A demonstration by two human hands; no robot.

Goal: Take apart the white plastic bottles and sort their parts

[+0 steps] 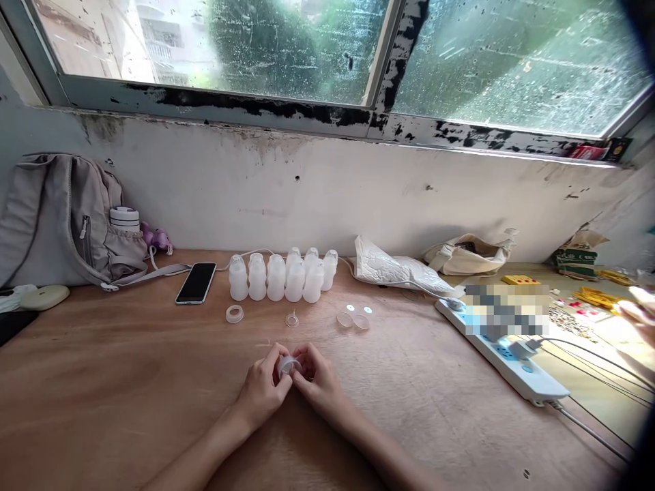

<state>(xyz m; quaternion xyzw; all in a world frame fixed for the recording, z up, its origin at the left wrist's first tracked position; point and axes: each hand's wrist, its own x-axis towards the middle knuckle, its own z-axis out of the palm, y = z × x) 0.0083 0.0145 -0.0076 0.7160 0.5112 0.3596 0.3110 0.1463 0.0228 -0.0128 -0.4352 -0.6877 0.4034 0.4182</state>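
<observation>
Near the middle of the table, my left hand [263, 385] and my right hand [321, 382] meet around a small translucent bottle collar ring [288, 365]. Fingers and thumbs of both are closed on its rim, and they hide part of it. Beyond them lies another white collar ring [235, 314]. To its right is a thin clear ring with a small stem [291, 319]. Farther right are clear round discs [353, 320] and two small whitish discs [368, 310]. Several frosted small bottles [276, 278] with domed tops stand upright in a cluster behind these parts.
A phone [196, 283] lies left of the bottles, near a grey backpack [71, 211]. On the right are a white padded pouch [399, 266], a beige bag [468, 256] and a white power strip [504, 354] with cables. Another person's hand [639, 307] shows at the right edge.
</observation>
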